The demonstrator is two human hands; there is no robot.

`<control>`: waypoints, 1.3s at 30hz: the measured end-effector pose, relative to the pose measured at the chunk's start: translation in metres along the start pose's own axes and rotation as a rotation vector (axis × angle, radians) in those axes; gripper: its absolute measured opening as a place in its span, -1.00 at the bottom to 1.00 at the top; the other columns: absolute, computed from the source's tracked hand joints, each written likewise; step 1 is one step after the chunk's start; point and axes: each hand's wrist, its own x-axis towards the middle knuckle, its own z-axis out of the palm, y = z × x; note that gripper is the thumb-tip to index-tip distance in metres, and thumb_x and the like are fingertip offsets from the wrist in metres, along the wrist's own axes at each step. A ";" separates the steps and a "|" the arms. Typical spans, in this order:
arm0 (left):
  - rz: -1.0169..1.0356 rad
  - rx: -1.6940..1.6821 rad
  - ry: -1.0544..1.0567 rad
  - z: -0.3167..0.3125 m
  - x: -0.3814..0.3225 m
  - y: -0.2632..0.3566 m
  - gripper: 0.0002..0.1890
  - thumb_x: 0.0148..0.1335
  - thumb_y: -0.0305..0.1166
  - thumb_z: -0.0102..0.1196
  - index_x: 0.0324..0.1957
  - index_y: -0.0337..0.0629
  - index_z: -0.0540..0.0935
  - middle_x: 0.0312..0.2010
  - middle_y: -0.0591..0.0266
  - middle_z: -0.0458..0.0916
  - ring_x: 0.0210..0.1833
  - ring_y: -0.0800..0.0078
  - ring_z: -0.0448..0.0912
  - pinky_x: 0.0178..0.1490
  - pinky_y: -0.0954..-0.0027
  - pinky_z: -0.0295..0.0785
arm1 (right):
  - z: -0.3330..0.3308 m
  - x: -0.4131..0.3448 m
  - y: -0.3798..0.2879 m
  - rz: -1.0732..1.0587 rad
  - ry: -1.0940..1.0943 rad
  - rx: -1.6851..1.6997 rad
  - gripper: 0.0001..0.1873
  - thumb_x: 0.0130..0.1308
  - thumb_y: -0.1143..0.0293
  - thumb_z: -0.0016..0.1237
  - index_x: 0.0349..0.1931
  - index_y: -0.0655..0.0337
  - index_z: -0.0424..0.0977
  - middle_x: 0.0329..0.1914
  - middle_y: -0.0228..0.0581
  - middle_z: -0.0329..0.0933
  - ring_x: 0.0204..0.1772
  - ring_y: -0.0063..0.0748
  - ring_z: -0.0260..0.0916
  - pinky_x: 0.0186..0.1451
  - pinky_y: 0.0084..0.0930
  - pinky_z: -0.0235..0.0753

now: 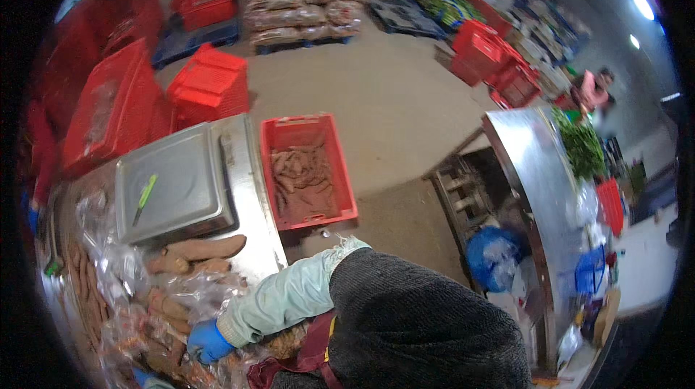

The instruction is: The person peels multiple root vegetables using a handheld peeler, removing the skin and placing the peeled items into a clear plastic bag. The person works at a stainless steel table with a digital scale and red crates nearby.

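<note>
My right hand [209, 341], in a blue glove and a pale sleeve cuff, is low over a heap of clear plastic bags and brown root vegetables. Its fingers look curled beside a long root [168, 310], but whether they grip anything is hidden. Only a sliver of my left hand [142, 376], also blue-gloved, shows at the bottom edge. Clear plastic bags [117, 259] spread over the metal table. Thick brown roots [201, 250] rest against the near side of a steel-topped platform [179, 172]. On that platform lies a lime-green-handled knife [145, 199].
A red crate [347, 193] holding brown roots stands beyond the table's right edge. Red crates [209, 85] are stacked at the far left. Bagged goods [304, 3] sit on a pallet behind. Another metal table [535, 155] stands to the right, with a person [592, 90] beyond it.
</note>
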 end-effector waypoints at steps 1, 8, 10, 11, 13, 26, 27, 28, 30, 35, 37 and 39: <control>0.007 -0.015 -0.037 0.007 -0.007 0.016 -0.69 0.26 -0.40 -0.24 0.03 -0.25 0.32 -0.14 0.09 0.42 -0.09 0.34 0.43 -0.01 0.42 0.35 | -0.004 -0.015 0.001 -0.008 0.033 0.010 -0.74 -0.12 0.27 -0.11 -0.48 0.27 0.46 -0.50 0.04 0.44 -0.40 0.02 0.39 -0.33 -0.18 0.37; 0.036 -0.095 -0.164 0.027 -0.034 0.070 -0.64 0.24 -0.43 -0.22 0.09 -0.23 0.27 -0.09 0.09 0.40 -0.06 0.32 0.42 0.01 0.43 0.35 | -0.040 -0.105 -0.002 0.028 0.221 0.163 -0.80 -0.04 0.42 -0.11 -0.39 0.23 0.51 -0.53 -0.15 0.50 -0.44 -0.25 0.43 -0.37 -0.31 0.39; 0.029 -0.109 -0.187 0.023 -0.042 0.081 -0.63 0.23 -0.44 -0.21 0.11 -0.23 0.25 -0.08 0.09 0.39 -0.05 0.32 0.42 0.01 0.43 0.35 | -0.045 -0.118 -0.001 0.188 0.259 0.207 -0.79 -0.06 0.42 -0.10 -0.38 0.24 0.50 -0.52 -0.16 0.50 -0.43 -0.25 0.43 -0.36 -0.32 0.40; 0.022 -0.119 -0.192 0.018 -0.047 0.087 -0.62 0.23 -0.45 -0.21 0.12 -0.23 0.25 -0.07 0.09 0.39 -0.05 0.32 0.42 0.01 0.43 0.35 | -0.043 -0.124 0.001 0.209 0.269 0.224 -0.78 -0.08 0.42 -0.10 -0.38 0.25 0.49 -0.52 -0.16 0.50 -0.43 -0.25 0.43 -0.36 -0.33 0.40; -0.002 -0.145 -0.201 0.003 -0.058 0.099 -0.60 0.23 -0.46 -0.20 0.13 -0.23 0.23 -0.05 0.09 0.39 -0.04 0.31 0.42 0.02 0.43 0.35 | -0.040 -0.127 0.007 0.210 0.345 0.153 -0.73 -0.13 0.42 -0.10 -0.34 0.27 0.46 -0.45 -0.11 0.50 -0.39 -0.23 0.43 -0.31 -0.32 0.41; -0.352 -1.173 -0.310 0.083 -0.148 0.133 -0.35 -0.12 -0.53 0.19 0.08 -0.26 0.25 -0.14 0.18 0.44 -0.08 0.41 0.43 -0.05 0.37 0.40 | -0.046 -0.151 0.063 0.207 0.319 0.422 -0.76 0.13 0.41 -0.18 -0.20 0.29 0.38 -0.35 -0.33 0.40 -0.36 -0.61 0.28 -0.29 -0.63 0.35; -0.320 -1.176 -0.292 0.088 -0.159 0.133 -0.32 -0.13 -0.52 0.20 0.11 -0.25 0.23 -0.12 0.17 0.43 -0.06 0.40 0.43 -0.05 0.33 0.42 | -0.048 -0.150 0.055 0.180 0.313 0.338 -0.76 0.12 0.42 -0.19 -0.21 0.30 0.39 -0.36 -0.32 0.41 -0.39 -0.62 0.28 -0.30 -0.64 0.34; -0.370 -1.128 -0.271 0.089 -0.166 0.131 -0.29 -0.15 -0.51 0.21 0.11 -0.26 0.22 -0.10 0.17 0.42 -0.06 0.40 0.43 -0.03 0.32 0.41 | -0.053 -0.145 0.045 0.138 0.299 0.329 -0.76 0.10 0.43 -0.21 -0.23 0.31 0.40 -0.37 -0.32 0.41 -0.40 -0.60 0.29 -0.31 -0.65 0.33; -0.364 -1.085 -0.253 0.085 -0.177 0.125 -0.23 -0.20 -0.51 0.23 0.14 -0.26 0.18 -0.06 0.18 0.40 -0.05 0.41 0.43 0.00 0.35 0.39 | -0.056 -0.136 0.026 0.058 0.250 0.122 -0.74 0.06 0.45 -0.27 -0.26 0.32 0.42 -0.39 -0.31 0.42 -0.40 -0.55 0.33 -0.32 -0.65 0.33; -0.380 -0.720 -0.214 0.074 -0.188 0.114 -0.23 -0.19 -0.49 0.21 0.14 -0.27 0.16 -0.09 0.19 0.40 -0.04 0.46 0.39 0.05 0.40 0.30 | -0.044 -0.105 0.010 -0.292 0.207 -0.462 -0.70 -0.03 0.51 -0.15 -0.20 0.19 0.37 -0.34 0.03 0.37 -0.29 0.10 0.37 -0.27 -0.29 0.41; -0.403 -0.849 -0.225 0.072 -0.192 0.115 -0.26 -0.19 -0.47 0.21 0.11 -0.28 0.19 -0.10 0.20 0.41 -0.05 0.47 0.38 0.06 0.39 0.28 | -0.042 -0.093 0.016 -0.333 0.155 -0.618 -0.70 -0.03 0.48 -0.11 -0.20 0.18 0.36 -0.34 0.03 0.38 -0.30 0.09 0.37 -0.29 -0.25 0.41; -0.356 -0.813 -0.257 0.069 -0.194 0.117 -0.33 -0.19 -0.49 0.19 0.07 -0.26 0.25 -0.11 0.20 0.41 -0.05 0.48 0.38 0.06 0.39 0.27 | -0.046 -0.076 0.023 -0.172 0.032 -0.611 -0.74 0.01 0.47 -0.16 -0.23 0.26 0.40 -0.37 0.08 0.42 -0.26 0.12 0.37 -0.26 -0.23 0.40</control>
